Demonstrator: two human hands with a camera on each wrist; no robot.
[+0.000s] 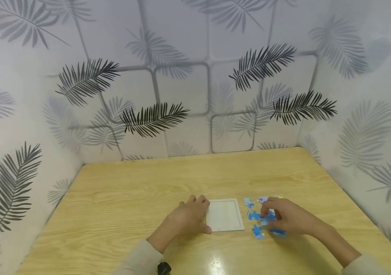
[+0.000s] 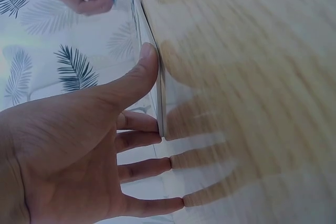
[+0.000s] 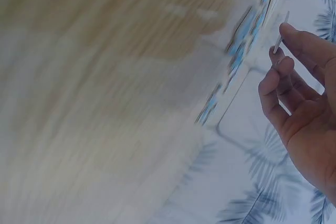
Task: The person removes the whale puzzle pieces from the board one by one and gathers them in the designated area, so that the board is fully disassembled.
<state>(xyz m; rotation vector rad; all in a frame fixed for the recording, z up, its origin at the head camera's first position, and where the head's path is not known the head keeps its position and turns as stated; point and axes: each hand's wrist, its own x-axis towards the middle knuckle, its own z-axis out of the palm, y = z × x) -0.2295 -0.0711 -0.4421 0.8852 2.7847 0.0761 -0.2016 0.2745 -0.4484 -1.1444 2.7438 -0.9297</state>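
Note:
A pale square puzzle tray (image 1: pixel 225 215) with a raised rim lies flat on the table. My left hand (image 1: pixel 191 214) holds it at its left side, thumb near the front corner and fingers at the far corner. In the left wrist view the thumb (image 2: pixel 148 59) touches the tray's edge (image 2: pixel 161 100), while the outer fingertips rest on the table. My right hand (image 1: pixel 290 216) is over the loose jigsaw pieces (image 1: pixel 258 231) right of the tray. Between thumb and fingers it pinches a jigsaw piece (image 3: pixel 281 36), seen edge-on above the others.
Several mostly blue jigsaw pieces lie apart in rows beside the tray, some partly hidden by the right hand. The wood-grain table (image 1: pixel 130 191) reaches back to a leaf-patterned wall covering (image 1: pixel 188 95), which also rises at both sides.

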